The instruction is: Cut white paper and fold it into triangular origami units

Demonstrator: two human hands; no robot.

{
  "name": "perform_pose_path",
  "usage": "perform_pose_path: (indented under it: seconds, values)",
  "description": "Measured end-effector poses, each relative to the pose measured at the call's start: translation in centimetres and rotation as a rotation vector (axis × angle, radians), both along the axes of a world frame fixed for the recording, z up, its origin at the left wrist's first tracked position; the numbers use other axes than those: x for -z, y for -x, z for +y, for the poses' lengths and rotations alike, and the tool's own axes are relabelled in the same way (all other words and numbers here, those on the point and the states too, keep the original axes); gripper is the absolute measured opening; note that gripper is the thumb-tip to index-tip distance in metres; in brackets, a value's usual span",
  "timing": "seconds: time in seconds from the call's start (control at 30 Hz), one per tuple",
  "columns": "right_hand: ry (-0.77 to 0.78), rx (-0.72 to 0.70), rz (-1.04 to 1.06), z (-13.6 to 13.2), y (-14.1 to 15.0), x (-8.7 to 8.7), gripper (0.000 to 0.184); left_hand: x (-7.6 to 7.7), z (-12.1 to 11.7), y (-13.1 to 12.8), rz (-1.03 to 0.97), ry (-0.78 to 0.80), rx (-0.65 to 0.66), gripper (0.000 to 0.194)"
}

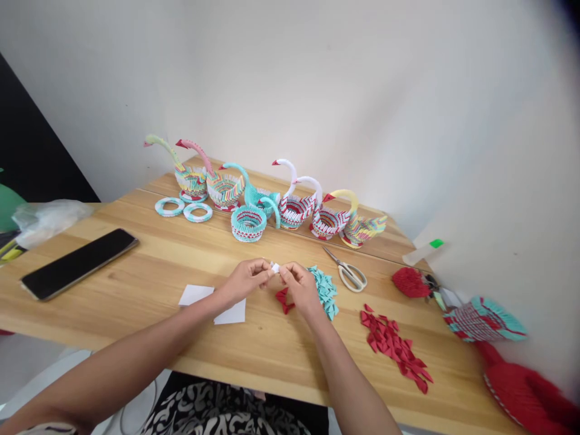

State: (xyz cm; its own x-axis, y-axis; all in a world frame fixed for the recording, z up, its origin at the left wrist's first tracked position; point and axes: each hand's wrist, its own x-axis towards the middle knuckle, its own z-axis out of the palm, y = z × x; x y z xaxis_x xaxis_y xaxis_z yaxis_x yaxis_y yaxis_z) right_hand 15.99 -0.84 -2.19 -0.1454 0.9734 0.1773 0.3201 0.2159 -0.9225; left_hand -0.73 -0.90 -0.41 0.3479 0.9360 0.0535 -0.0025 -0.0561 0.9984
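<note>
A small folded piece of white paper (275,267) is pinched between my two hands over the middle of the table. My left hand (250,277) grips its left side with closed fingertips. From the right, my right hand (299,286) closes thumb and finger on the same piece. Sheets of white paper (232,312) lie under and beside my left forearm. Close to my right hand sit a pile of teal folded paper pieces (327,290) and a few red folded pieces (284,300), partly hidden by that hand.
Several folded-paper swans (226,188) line the back, with a teal paper basket (249,223) and paper rings (198,212) before them. A phone (80,263) lies left. Scissors (350,273), red folded pieces (395,347) and a red paper model (525,386) are right.
</note>
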Motion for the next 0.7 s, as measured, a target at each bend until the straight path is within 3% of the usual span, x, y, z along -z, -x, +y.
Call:
perform_pose_path:
  seconds: [0.13, 0.3, 0.5, 0.7]
  values:
    - [-0.039, 0.001, -0.062, -0.3, 0.2, 0.0, 0.025, 0.4, 0.2, 0.1, 0.014, -0.017, -0.002, 0.025]
    - [0.014, -0.047, 0.06, -0.3, 0.4, 0.1, 0.024, 1.1, 0.4, 0.1, 0.045, -0.093, -0.074, 0.026]
    - [-0.01, -0.014, 0.074, 0.1, 0.1, 0.5, 0.023, 0.5, 0.4, 0.2, 0.022, -0.01, 0.004, 0.033]
    - [-0.002, 0.003, 0.092, 0.2, 0.1, 0.5, 0.021, 0.4, 0.5, 0.0, 0.027, -0.017, -0.037, 0.02]
